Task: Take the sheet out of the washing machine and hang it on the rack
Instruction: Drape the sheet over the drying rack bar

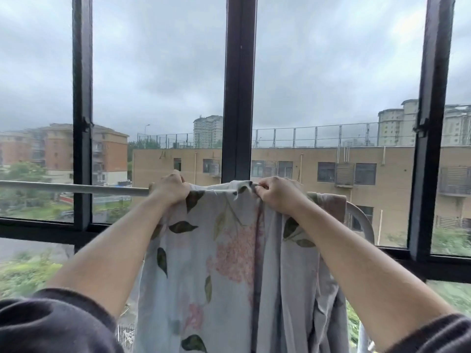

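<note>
A pale grey sheet (pixel 229 263) printed with dark leaves and pink flowers hangs down from the rack's silver rail (pixel 76 188), which runs in from the left at chest height. My left hand (pixel 172 188) grips the sheet's top edge at the rail. About a hand's width to the right, my right hand (pixel 276 194) pinches a bunched fold of the same edge. The sheet covers the rail between and to the right of my hands. More of it bunches at the rack's curved right end (pixel 362 220).
Black window frames (pixel 239 98) stand right behind the rail, with a horizontal sill bar (pixel 38 229) below. Outside are buildings and trees. The bare left stretch of rail carries nothing.
</note>
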{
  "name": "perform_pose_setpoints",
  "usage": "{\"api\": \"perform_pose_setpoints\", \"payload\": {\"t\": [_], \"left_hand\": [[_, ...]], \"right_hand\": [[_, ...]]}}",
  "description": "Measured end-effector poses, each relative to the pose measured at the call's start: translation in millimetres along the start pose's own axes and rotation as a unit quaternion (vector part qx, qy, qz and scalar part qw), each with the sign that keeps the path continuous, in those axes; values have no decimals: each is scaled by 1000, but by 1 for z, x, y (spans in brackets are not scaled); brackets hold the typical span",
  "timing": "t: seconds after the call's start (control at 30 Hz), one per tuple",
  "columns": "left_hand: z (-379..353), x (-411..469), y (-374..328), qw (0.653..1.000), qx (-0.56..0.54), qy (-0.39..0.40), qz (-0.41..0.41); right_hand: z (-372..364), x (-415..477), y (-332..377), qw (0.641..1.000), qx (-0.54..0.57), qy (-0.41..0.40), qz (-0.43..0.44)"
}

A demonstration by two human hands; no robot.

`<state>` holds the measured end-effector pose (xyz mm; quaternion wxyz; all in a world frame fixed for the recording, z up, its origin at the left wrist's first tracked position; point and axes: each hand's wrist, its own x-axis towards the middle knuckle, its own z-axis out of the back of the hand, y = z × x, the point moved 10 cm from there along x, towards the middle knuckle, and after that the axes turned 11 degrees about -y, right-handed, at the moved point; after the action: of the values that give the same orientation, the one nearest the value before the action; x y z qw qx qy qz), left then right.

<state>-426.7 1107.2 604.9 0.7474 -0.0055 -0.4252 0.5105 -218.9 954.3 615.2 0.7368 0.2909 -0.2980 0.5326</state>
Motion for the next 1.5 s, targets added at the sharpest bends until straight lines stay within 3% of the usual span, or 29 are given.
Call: {"api": "perform_pose_setpoints", "payload": {"t": [0.1, 0.2, 0.27, 0.37, 0.43, 0.47, 0.57, 0.63, 0.7, 0.87, 1.0, 1.2, 1.3, 1.4, 1.5], "left_hand": [[31, 1, 13, 974, -190, -112, 44], [75, 12, 65, 928, -252, -235, 144], [87, 26, 86, 946, -186, -234, 122], [63, 31, 80, 991, 57, -120, 24], [45, 26, 77, 978, 196, -66, -6], [42, 28, 72, 974, 212, -65, -36], [20, 22, 33, 985, 28, -5, -172], [3, 1, 12, 962, -45, 65, -263], [5, -7, 4, 942, -75, 12, -326], [17, 1, -1, 915, -198, -77, -344], [38, 24, 25, 921, -235, -160, -266], [54, 63, 90, 932, -311, -187, 27], [65, 79, 137, 925, -282, -206, 150], [56, 77, 132, 968, -174, -125, 132], [32, 62, 100, 997, -56, -33, 32]], "right_hand": [[-2, 3, -5, 1000, 8, -7, -25], [-6, 3, -5, 1000, -5, 13, -24], [-7, 3, -4, 999, -21, 23, -27], [-9, 3, 2, 997, -69, 11, -34], [-12, 2, 9, 994, -99, 3, -41], [-14, 3, 13, 993, -110, -1, -45], [-13, 2, 11, 993, -109, -7, -51], [-10, -2, 8, 995, -84, -5, -48], [-3, -8, 2, 996, -75, 0, -55], [7, -18, -20, 981, -141, -12, -134], [8, -20, -24, 976, -125, -1, -180], [6, -15, -11, 975, -106, 0, -196], [16, -20, -22, 966, -105, -11, -237], [23, -28, -20, 963, -118, -7, -241], [19, -31, -17, 970, -108, 4, -216]]}}
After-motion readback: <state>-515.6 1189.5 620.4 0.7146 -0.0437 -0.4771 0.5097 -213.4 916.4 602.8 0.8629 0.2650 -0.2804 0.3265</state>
